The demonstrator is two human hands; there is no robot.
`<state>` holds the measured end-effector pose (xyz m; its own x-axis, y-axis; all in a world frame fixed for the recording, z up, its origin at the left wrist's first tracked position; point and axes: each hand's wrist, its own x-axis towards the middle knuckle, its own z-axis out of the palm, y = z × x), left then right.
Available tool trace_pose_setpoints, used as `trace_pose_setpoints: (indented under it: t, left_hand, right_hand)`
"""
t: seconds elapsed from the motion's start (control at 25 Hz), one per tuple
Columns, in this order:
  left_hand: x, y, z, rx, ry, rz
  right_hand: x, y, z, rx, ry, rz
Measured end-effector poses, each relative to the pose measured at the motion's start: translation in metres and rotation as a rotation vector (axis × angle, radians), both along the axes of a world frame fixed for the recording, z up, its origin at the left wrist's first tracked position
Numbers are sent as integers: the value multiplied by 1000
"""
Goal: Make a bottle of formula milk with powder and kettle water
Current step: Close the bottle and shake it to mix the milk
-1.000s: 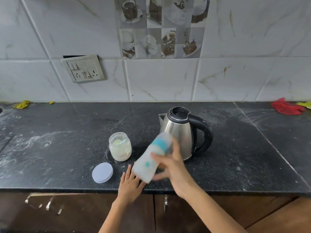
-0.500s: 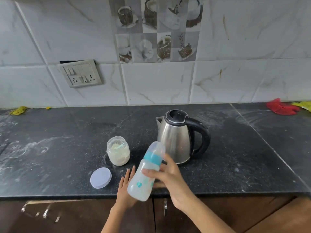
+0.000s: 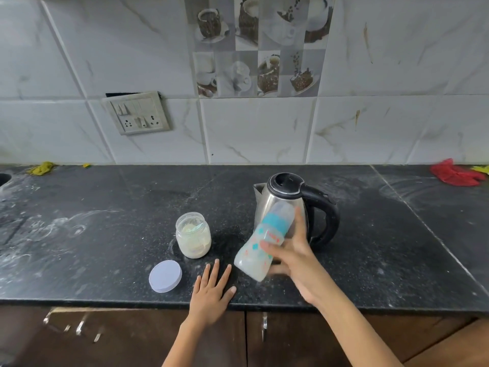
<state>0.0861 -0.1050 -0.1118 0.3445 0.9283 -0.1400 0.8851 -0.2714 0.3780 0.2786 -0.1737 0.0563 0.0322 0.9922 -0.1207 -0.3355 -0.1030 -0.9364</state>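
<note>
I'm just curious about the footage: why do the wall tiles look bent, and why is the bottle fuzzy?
Head view: the wide-angle lens bows the tile lines toward the edges. The bottle and the right hand holding it are smeared by motion blur, while the kettle, powder jar and left hand stay sharp. Lighting is soft and even.

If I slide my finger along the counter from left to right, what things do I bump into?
Yellow scrap → white jar lid → powder jar → left hand → baby bottle in the right hand → red cloth.
</note>
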Motion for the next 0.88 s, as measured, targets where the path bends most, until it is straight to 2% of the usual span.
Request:
trace_pose_setpoints:
  t: [0.08,0.24,0.4,0.44,0.56,0.6,0.64,0.72,0.76,0.88]
  left_hand:
    - [0,-1,3,-4,-5,-4]
    - [0,-3,6,-46,-28,62]
    - [2,-2,7,-22,27,0]
    - [2,-2,3,-30,16,20]
    - [-2,0,-3,-40,-67,93]
    - [-3,1,-4,-13,-39,71]
    - [-2,2,-4,-2,-2,34]
    - [0,3,-2,0,30,0]
    - [1,1,2,1,13,-3]
    - [-1,-2,-1,9,-64,30]
  right_hand:
    - [-3,6,2,85,94,-119]
    - [-32,-13,1,38,0,97]
    - [-16,8,3,54,229,-218]
    - [-21,5,3,32,179,-174]
    - [-46,-17,-4,-5,-14,139]
    - [-46,-14,-5,14,-16,118]
    - [-39,-3,-9,37,29,-16]
    - [-28,11,-1,26,215,-263]
    - [-28,11,0,9,222,-281]
    - [-45,-13,-5,-13,37,51]
